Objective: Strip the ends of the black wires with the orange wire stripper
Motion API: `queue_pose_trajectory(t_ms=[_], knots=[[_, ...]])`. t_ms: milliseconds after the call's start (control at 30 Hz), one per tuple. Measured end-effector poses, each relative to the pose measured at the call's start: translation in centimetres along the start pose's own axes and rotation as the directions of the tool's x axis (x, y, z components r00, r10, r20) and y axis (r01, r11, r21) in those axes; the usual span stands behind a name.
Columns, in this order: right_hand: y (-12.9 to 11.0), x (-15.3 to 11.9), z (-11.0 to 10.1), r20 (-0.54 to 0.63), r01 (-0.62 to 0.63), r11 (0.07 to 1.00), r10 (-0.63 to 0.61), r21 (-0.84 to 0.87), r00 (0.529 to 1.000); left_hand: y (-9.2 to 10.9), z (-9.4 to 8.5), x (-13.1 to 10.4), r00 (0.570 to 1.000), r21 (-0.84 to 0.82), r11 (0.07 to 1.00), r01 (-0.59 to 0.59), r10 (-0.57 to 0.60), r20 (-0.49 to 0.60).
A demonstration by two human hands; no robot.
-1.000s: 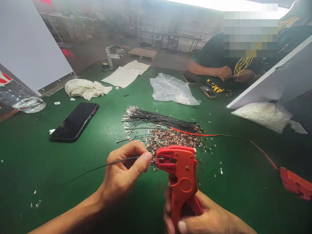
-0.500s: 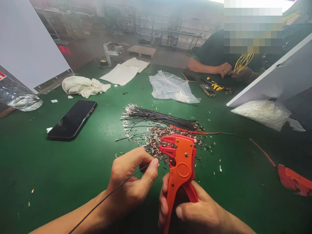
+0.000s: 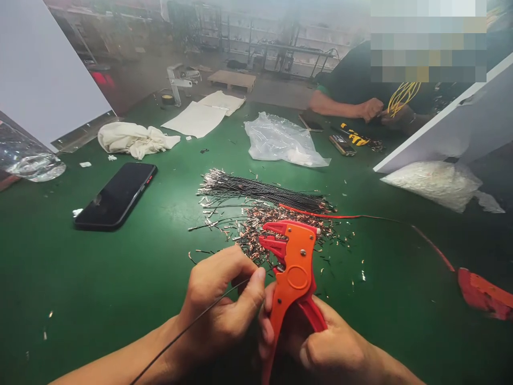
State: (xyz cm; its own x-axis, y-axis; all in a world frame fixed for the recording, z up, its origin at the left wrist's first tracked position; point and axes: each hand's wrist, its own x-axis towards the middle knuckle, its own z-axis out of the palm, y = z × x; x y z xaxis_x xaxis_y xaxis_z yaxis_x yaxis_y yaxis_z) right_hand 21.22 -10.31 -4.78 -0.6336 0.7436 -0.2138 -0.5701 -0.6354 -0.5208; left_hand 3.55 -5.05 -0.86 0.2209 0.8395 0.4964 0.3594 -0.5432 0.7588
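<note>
Room: hazy, a pallet on the far floor.
Table: green, spanning the scene.
Left panel: pale, slanting at far left.
Bottle: clear, at the left edge.
Phone: black, lying flat at left, nearer than the crumpled cloth.
Papers: far, right of the cloth.
Left hand: near, left of centre; thumb and forefinger pinch the wire.
Wire: black, running from the near edge up to the pinch; its tip is beside the stripper, contact unclear.
Bundle: black wires lying together beyond the hands, silvery ends to the left.
Scraps: black and coppery bits, heaped just nearer than the bundle.
Bag: clear plastic, far centre.
Stripper: orange and red, near, tilted, jaws parted and pointing left over the scraps.
Right hand: near, fingers wrapped around the stripper's handles.
Co-worker's hand: far right, by yellow wires.
Sack: whitish, at right, below the right panel.
Red tool: right edge.
</note>
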Motion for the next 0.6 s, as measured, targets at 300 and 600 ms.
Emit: queue_pose_trajectory(t_ms=[300, 600], knots=[[-0.2, 0.2, 1.0, -0.023, -0.04, 0.997, 0.039, -0.061, 0.999, 0.4, 0.1, -0.1, 1.0, -0.002, 1.0, 0.014, -0.014, 0.017], [0.2, 0.6, 0.9, 0.009, 0.05, 0.994, -0.049, -0.099, 0.999, 0.5, 0.3, -0.4, 0.999, -0.009, 1.0, 0.024, -0.024, 0.041]])
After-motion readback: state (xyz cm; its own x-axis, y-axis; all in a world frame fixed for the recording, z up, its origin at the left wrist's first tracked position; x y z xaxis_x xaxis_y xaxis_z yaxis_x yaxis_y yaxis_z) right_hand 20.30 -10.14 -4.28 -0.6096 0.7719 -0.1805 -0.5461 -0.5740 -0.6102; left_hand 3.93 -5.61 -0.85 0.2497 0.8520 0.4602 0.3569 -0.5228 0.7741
